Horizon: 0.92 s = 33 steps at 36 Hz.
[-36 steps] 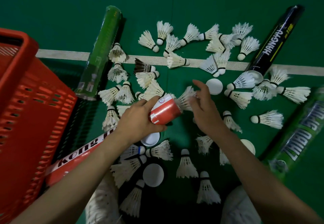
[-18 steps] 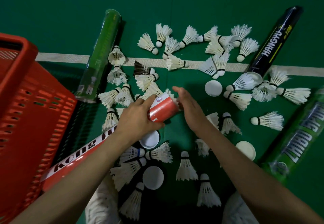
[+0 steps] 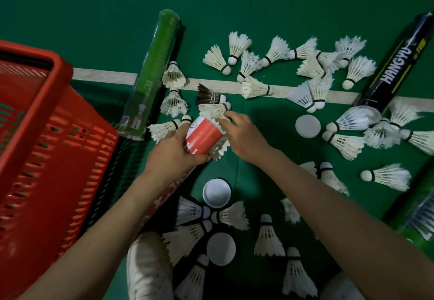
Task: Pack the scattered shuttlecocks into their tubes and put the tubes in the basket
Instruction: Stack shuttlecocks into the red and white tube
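Grips the red-and-white tube [image 3: 203, 135] in the left hand [image 3: 173, 156], fingers and thumb curled round it just below the open mouth, with the rest of the tube running back under the left forearm. Rests the right hand [image 3: 244, 135] at that mouth, fingertips bent onto white feathers [image 3: 217, 121] at the rim; cannot tell whether pinching them or only pressing. Faces a red basket [image 3: 35, 135] at the left, near the tube but apart from it. Looks down on loose shuttlecocks [image 3: 256, 87] strewn over the green floor [image 3: 94, 5] and across a white line [image 3: 105, 76], with three round caps [image 3: 307, 126] among them. Sees a green tube [image 3: 155, 71] lying beside the basket, a black tube [image 3: 397, 64] far right, and a second green tube [image 3: 418, 219] at the right edge.
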Motion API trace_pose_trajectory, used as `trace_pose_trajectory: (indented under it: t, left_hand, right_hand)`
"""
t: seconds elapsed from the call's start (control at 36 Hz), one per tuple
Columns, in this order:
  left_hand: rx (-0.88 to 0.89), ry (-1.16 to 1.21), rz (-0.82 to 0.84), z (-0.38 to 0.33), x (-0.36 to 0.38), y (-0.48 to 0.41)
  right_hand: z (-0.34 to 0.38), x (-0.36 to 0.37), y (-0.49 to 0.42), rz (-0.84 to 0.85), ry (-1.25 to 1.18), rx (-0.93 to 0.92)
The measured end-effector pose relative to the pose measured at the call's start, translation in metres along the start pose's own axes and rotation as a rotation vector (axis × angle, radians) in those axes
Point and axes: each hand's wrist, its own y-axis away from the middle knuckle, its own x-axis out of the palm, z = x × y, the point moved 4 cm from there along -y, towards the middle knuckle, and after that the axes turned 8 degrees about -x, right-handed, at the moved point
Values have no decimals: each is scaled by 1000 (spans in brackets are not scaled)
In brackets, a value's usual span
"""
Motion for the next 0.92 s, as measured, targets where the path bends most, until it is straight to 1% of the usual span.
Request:
trace_pose_trajectory:
  t: [0.06,0.17,0.28,0.39,0.44,0.5,0.58,0.64,0.69,0.72,0.78,0.86,0.92]
  left_hand:
    - [-6,-15,7,2,-1,-1]
    - [-5,-35,35,-1,0,-1]
    - [20,-68,57,-8,4,1]
    - [47,-91,76,-17,7,3]
    - [52,-99,75,-21,9,5]
    - [68,-100,63,-25,11,8]
    - [91,-106,61,-31,13,13]
    - [104,-113,71,-35,14,17]
    - [136,-123,71,-40,14,22]
    - [154,-122,67,-42,14,25]
    - [185,-121,66,-47,14,30]
    - [225,-136,57,-52,15,38]
    - [245,-131,48,-55,14,44]
  right_hand:
    - [-3,2,-6,50,43,15]
    - [-8,-4,-5,-44,99,47]
    - [-20,-13,9,-37,117,168]
    - [-33,-30,28,-124,174,194]
    - [-43,-33,39,-150,164,234]
    - [-51,-34,50,-205,62,305]
    - [-51,-45,69,-457,-264,422]
    - [-45,-55,82,-637,-457,456]
    - [-38,-62,95,-750,-601,460]
    - [-33,-65,100,-777,-643,446]
    - [-22,-66,106,-779,-680,405]
    - [-8,-62,112,-733,-716,362]
    - [0,-57,113,-676,-697,337]
